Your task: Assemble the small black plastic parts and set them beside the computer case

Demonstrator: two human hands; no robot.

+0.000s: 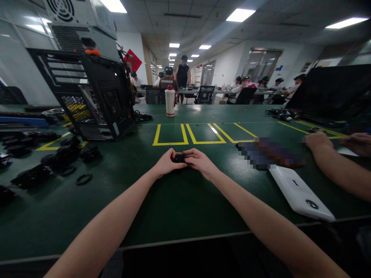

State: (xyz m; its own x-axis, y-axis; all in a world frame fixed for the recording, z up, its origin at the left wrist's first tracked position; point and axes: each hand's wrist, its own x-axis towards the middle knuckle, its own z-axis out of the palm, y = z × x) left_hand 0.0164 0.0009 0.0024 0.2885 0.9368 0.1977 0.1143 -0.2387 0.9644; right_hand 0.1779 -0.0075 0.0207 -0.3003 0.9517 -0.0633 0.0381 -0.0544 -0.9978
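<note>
Left hand: the left hand (167,163), in the middle of the frame, has its thumb and fingers closed on the left side of a small black object (179,158).
Right hand: the right hand (199,162) grasps the right side of the same object with bent fingers.
Small black object: it is between the two hands, near the centre of the frame; its exact kind I cannot tell.
Green table: the dark green table (185,204) lies under both hands; yellow tape outlines (171,144) are just above them in the frame.
Left of frame: a black metal computer case (111,96) stands in the upper left, with black round parts (89,153) below it.
Upper centre: a white bottle with red lid (170,103) stands upright.
Right of frame: a white smooth phone-shaped item (298,191) lies near another person's forearm (342,170).
</note>
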